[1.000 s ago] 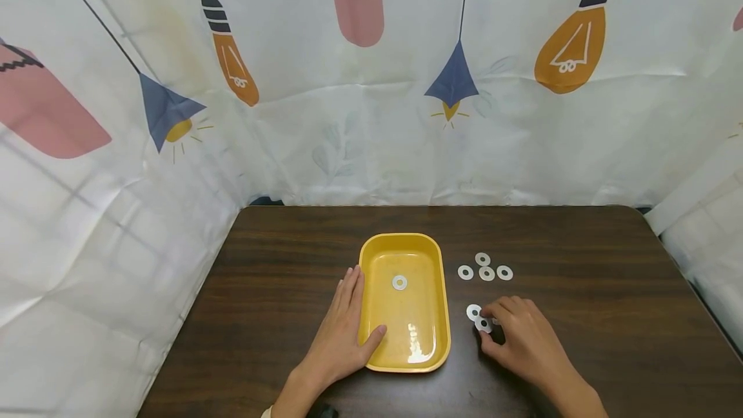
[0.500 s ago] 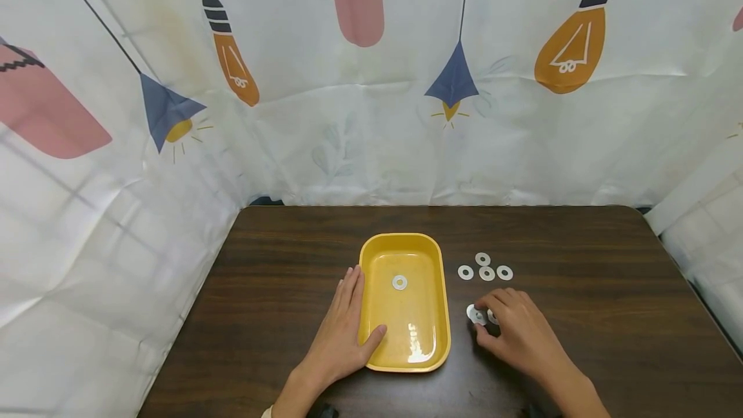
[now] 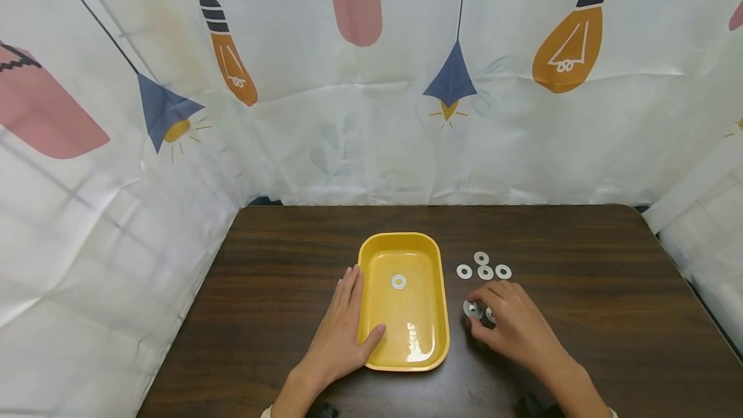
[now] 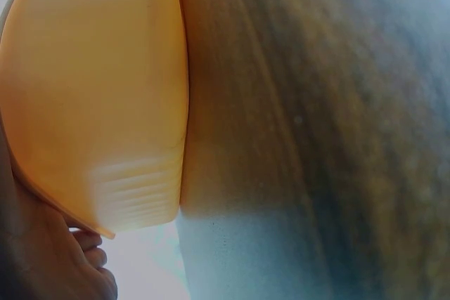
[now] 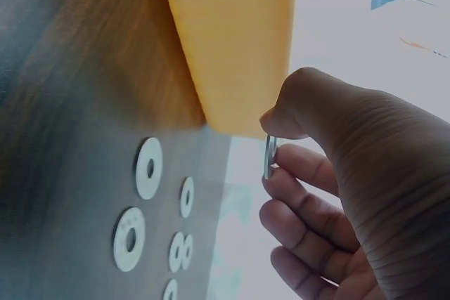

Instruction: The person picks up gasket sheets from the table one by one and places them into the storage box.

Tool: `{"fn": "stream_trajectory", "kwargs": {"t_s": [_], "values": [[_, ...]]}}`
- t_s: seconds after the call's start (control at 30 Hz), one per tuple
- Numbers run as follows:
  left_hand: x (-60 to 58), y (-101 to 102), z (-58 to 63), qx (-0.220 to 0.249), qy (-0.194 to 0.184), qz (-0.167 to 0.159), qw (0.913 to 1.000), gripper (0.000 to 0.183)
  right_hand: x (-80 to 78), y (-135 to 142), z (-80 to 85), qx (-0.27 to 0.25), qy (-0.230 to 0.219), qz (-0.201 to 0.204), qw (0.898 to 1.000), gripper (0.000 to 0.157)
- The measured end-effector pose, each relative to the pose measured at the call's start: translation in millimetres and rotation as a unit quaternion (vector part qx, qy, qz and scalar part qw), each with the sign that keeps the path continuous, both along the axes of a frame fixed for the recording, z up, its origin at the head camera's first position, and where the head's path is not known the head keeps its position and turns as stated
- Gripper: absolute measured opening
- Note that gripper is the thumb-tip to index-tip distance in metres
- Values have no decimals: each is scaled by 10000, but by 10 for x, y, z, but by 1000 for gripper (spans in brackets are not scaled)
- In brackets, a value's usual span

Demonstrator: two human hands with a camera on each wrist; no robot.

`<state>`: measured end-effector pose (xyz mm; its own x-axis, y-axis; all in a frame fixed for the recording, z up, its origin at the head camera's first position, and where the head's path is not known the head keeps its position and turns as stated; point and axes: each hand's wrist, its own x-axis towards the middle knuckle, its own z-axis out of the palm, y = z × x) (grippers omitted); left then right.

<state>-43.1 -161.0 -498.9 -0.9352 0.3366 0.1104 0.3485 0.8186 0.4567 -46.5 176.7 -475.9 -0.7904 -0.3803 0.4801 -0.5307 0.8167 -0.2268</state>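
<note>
My right hand pinches a metal washer between thumb and fingertips, raised off the table right of the yellow tray. Below the hand, two flat washers lie on the wood: a nearer one and another one. In the head view the held washer overlaps one of them. Along the tray's left side rests my left hand, fingers straight against the rim and thumb reaching over the inside edge. A single washer lies on the tray floor.
Several more washers lie in a loose group beyond the right hand. The brown wooden table ends at a white patterned cloth hanging behind it and at the sides.
My right hand has drawn a washer up from the nearer group and shifted slightly left and away from me. My left hand and the tray stay in place.
</note>
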Motion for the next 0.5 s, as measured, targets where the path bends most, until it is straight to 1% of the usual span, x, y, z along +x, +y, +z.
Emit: {"fn": "stream_trajectory", "kwargs": {"t_s": [0.13,0.37,0.5], "values": [[-6,-6,10,-26,-48,19,10000,103,-33,-32,42,-43,-33,18,10000,28],[-24,-9,22,-26,-11,30,10000,103,-75,-84,108,-96,-165,-37,9998,27],[-17,0,22,43,-96,34,9999,103,-100,-104,124,-133,-147,14,9998,26]]}}
